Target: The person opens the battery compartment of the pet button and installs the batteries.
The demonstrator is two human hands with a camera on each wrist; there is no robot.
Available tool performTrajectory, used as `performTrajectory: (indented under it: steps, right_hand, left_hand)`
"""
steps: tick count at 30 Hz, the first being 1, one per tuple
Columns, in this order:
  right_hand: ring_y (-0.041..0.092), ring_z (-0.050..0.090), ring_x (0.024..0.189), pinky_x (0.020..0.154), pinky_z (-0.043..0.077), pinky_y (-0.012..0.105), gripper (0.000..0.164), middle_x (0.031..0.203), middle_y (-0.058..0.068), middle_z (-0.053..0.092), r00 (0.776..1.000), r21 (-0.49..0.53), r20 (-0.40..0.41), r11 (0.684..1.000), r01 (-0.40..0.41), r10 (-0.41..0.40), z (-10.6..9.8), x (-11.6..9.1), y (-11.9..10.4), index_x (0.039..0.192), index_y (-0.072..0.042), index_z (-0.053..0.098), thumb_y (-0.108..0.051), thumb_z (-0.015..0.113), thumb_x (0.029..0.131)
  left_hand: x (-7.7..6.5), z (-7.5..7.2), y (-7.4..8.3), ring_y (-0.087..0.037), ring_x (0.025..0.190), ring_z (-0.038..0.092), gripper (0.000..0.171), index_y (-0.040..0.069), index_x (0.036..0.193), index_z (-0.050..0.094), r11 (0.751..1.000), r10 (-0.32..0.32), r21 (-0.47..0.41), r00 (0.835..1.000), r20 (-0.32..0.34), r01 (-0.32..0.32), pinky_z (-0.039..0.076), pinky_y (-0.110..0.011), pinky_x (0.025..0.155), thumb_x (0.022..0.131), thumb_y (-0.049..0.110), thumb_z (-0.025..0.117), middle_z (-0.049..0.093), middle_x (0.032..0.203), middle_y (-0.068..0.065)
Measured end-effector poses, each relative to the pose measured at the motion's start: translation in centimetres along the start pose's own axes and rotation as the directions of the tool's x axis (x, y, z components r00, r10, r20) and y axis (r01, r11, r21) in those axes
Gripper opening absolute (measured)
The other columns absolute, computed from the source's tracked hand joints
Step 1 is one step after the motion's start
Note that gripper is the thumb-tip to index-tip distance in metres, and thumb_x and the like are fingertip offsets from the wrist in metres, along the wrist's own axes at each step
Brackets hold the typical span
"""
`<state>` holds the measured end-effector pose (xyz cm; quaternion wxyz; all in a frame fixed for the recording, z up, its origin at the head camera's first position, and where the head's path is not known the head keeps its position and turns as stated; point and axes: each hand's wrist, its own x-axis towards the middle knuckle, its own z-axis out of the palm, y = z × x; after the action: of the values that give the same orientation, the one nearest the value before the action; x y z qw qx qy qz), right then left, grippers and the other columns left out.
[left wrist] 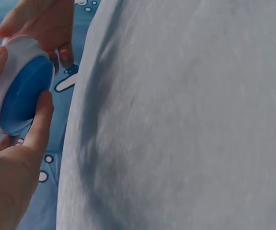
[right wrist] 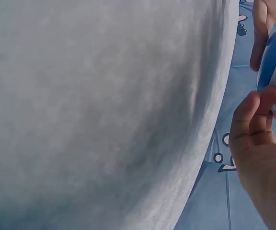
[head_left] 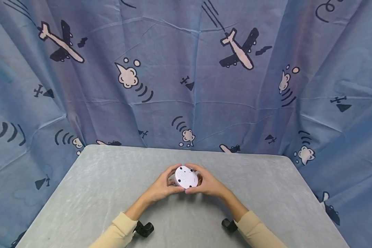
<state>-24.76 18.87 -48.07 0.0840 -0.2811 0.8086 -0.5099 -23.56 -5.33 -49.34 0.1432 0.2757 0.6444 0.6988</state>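
A round white device with small holes and several dark dots on its white side is held above the middle of the table. Its opposite side is a smooth blue disc, visible in both wrist views. My left hand grips the left edge, thumb at the near side and fingers curled round the far side. On the right edge, my right hand grips it in the same way. Both thumb tips come close together at the near rim. What the device is for cannot be told from its look.
A grey cloth-covered table lies beneath the hands. Behind it hangs a blue curtain printed with planes and clouds. Black wrist mounts show by both beige sleeves.
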Motion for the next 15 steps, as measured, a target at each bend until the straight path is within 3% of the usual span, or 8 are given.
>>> performTrajectory:
  steps: [3,9,15]
  right_hand:
    - [0.022,0.057,0.085,0.068,0.051,0.030,0.083,0.135,0.016,0.046,1.000,0.023,-0.011,1.000,0.003,-0.003,0.2,0.1,-0.3,0.149,-0.009,0.045,-0.014,0.090,0.079]
    - [0.024,0.064,0.087,0.070,0.056,0.029,0.076,0.125,0.025,0.041,1.000,0.232,-0.017,0.973,0.002,0.002,0.4,0.3,-1.2,0.147,-0.005,0.036,-0.006,0.081,0.086]
    - [0.023,0.066,0.081,0.071,0.056,0.031,0.075,0.125,0.026,0.045,0.999,0.203,-0.026,0.979,0.026,-0.021,0.6,0.4,-1.4,0.148,-0.004,0.037,-0.008,0.081,0.087]
  left_hand:
    - [-0.1,0.1,0.2,-0.040,0.126,0.051,0.087,-0.002,0.156,0.025,0.999,0.009,-0.044,1.000,-0.025,-0.011,0.046,-0.043,0.101,0.087,-0.004,0.077,0.030,0.157,-0.025]
    - [-0.2,0.6,0.5,-0.038,0.130,0.047,0.088,0.011,0.159,0.025,0.986,-0.001,-0.167,1.000,-0.018,-0.002,0.046,-0.050,0.100,0.089,0.001,0.077,0.030,0.157,-0.020]
    - [-0.1,0.9,0.3,-0.043,0.120,0.055,0.085,0.016,0.159,0.026,0.958,-0.042,-0.285,0.999,-0.027,0.032,0.049,-0.060,0.092,0.091,-0.003,0.074,0.030,0.153,-0.024]
